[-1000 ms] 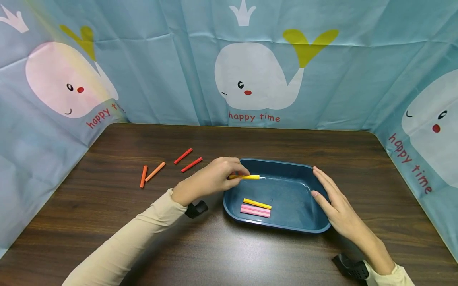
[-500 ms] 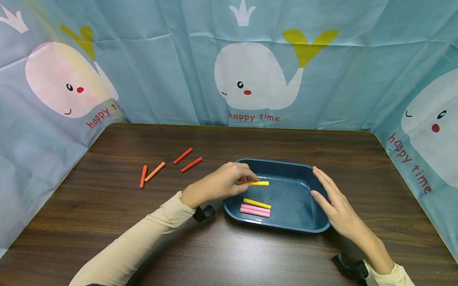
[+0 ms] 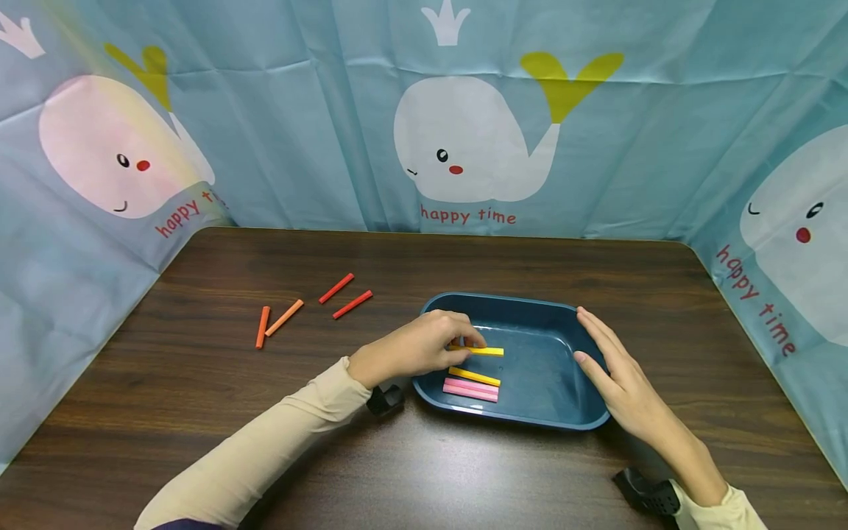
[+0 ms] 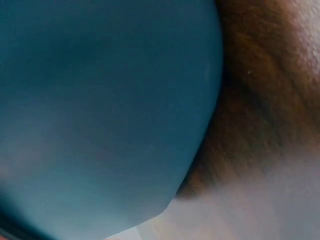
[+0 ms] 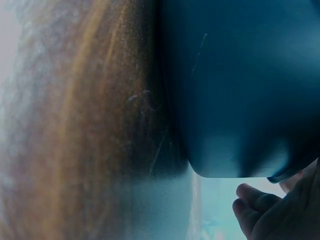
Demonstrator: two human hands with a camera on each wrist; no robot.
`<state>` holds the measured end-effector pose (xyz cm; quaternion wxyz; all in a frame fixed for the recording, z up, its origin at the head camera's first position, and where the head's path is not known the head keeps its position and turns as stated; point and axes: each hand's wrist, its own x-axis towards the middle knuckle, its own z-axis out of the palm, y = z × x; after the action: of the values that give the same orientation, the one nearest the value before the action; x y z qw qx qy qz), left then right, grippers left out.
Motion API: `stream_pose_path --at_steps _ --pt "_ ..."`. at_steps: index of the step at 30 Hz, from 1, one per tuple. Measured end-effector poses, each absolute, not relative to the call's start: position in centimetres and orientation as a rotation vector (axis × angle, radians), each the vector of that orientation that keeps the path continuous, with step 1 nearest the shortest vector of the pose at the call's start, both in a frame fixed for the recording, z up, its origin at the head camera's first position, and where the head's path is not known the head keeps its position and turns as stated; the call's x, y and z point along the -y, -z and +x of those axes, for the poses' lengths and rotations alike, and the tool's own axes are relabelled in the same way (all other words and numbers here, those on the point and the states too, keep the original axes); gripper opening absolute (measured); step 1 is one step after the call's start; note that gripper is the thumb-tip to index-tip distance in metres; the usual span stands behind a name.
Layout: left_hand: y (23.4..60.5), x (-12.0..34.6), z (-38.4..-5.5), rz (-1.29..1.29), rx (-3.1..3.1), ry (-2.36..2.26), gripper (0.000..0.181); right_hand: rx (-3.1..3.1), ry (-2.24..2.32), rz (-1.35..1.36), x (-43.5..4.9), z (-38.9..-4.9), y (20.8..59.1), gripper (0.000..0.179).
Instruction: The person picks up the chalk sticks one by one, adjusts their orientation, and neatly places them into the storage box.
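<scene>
In the head view my left hand [image 3: 430, 342] pinches a thin yellow stick [image 3: 490, 352] between thumb and fingers, low over the left part of a dark blue tray [image 3: 503, 299]. Its fingers cover part of the stick. Just nearer in the tray lie a second yellow stick [image 3: 474, 376] and two pink sticks [image 3: 471, 390], side by side. My right hand [image 3: 626, 390] rests over the tray's right rim, fingers straight along the outside and thumb reaching inside. The right wrist view shows its fingertips [image 5: 243, 191] beside the tray's outer wall [image 5: 235, 100].
Left of the tray, two red sticks [image 3: 352, 305] and two orange sticks [image 3: 285, 318] lie on the dark wooden table [image 3: 298, 456]. A blue curtain [image 3: 285, 132] with whale prints stands around the back and sides.
My left hand has moved right and toward me with the yellow stick, from the tray's left rim to further inside. The right hand stays at the right rim.
</scene>
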<state>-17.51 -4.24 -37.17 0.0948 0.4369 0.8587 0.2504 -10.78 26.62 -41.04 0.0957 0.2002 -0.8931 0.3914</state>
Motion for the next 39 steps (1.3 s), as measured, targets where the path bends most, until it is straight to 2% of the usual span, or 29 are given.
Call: stream_pose_path --at_steps 39 --pt "38.2 3.1 -16.9 1.310 -2.645 -0.254 0.014 2.661 -1.171 0.579 -26.7 -10.8 41.0 0.058"
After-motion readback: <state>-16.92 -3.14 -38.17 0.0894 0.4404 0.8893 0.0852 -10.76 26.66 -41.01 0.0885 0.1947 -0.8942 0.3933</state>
